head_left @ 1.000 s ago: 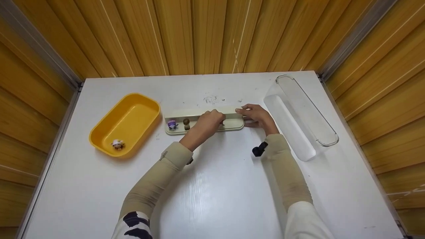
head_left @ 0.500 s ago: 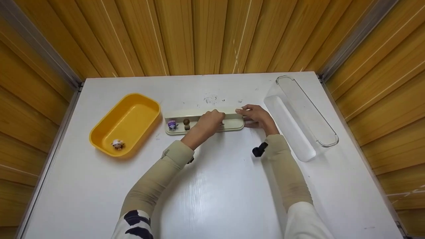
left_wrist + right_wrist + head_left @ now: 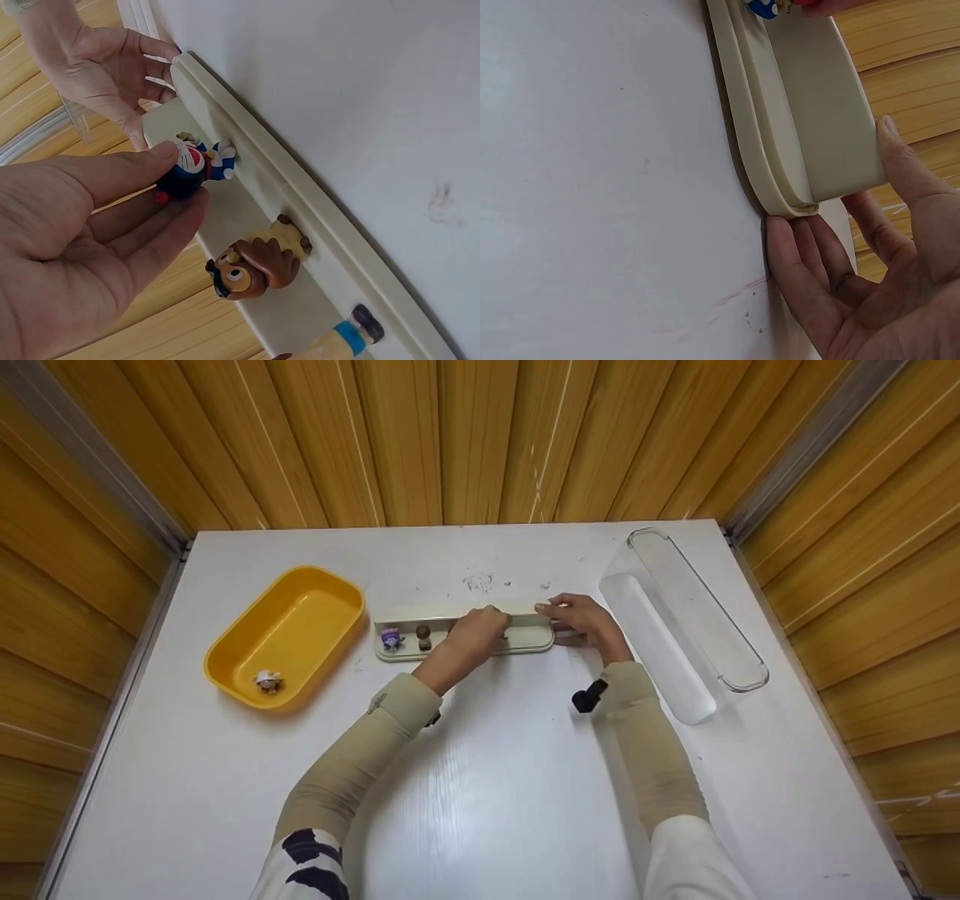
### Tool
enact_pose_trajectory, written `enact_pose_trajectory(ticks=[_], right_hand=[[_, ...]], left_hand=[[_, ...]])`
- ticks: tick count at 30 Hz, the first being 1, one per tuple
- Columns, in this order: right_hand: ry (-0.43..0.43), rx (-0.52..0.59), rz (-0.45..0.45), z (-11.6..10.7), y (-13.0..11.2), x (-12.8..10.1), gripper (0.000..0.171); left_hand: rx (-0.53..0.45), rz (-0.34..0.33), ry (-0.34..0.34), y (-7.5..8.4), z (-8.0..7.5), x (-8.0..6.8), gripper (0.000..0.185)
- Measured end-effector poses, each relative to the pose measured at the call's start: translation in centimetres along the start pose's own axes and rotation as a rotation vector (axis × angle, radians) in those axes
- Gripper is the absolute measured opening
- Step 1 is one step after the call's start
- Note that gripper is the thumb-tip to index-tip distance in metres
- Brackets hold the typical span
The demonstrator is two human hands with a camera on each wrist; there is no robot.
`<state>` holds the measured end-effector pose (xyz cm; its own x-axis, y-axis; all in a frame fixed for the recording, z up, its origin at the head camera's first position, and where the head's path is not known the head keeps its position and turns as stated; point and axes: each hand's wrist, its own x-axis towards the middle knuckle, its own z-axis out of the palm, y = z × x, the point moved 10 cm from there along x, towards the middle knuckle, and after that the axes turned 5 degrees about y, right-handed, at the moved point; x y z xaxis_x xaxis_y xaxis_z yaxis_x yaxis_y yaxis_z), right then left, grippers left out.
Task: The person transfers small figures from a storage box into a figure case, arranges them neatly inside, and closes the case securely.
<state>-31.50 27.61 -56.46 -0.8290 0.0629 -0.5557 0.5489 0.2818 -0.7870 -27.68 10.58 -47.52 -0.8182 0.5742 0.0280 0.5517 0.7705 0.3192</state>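
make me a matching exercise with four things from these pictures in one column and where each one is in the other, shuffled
Things:
1. blue cat figure
2. small white figure
3. clear plastic bin
4. right hand

Places:
A. in the yellow tub
B. at the end of the cream tray
C. pinched in the left hand
D. at the table's right side, nobody touching it

Pairs: 1-C, 2-A, 3-D, 4-B

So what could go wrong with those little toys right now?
The left hand only pinches the blue toy at its fingertips, so it might slip and roll off the shelf. The brown toy stands close by and could get knocked over. The right hand only steadies the shelf's end, so a tug might shift it.
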Motion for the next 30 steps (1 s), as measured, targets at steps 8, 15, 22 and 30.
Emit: enact_pose_trajectory(ticks=[8,15,22,30], right_hand=[[-0.001,-0.009,0.0,0.0,0.1,0.0,0.052],[-0.005,-0.003,-0.01,0.1,0.2,0.1,0.052],[0.005,0.015,-0.012,0.1,-0.1,-0.1,0.047],[0.014,-0.003,0.008,0.0,0.2,0.2,0.052]], left_hand=[[0.009,-0.008,0.029,-0.3,0.0,0.1,0.018],[0.012,-0.012,0.055,-0.4,-0.6,0.1,0.016],[-0.05,-0.059,0.076,-1.7,-2.6,-1.4,0.016],[-0.057,-0.108,0.114,-4.8,-5.7,-4.6,0.014]])
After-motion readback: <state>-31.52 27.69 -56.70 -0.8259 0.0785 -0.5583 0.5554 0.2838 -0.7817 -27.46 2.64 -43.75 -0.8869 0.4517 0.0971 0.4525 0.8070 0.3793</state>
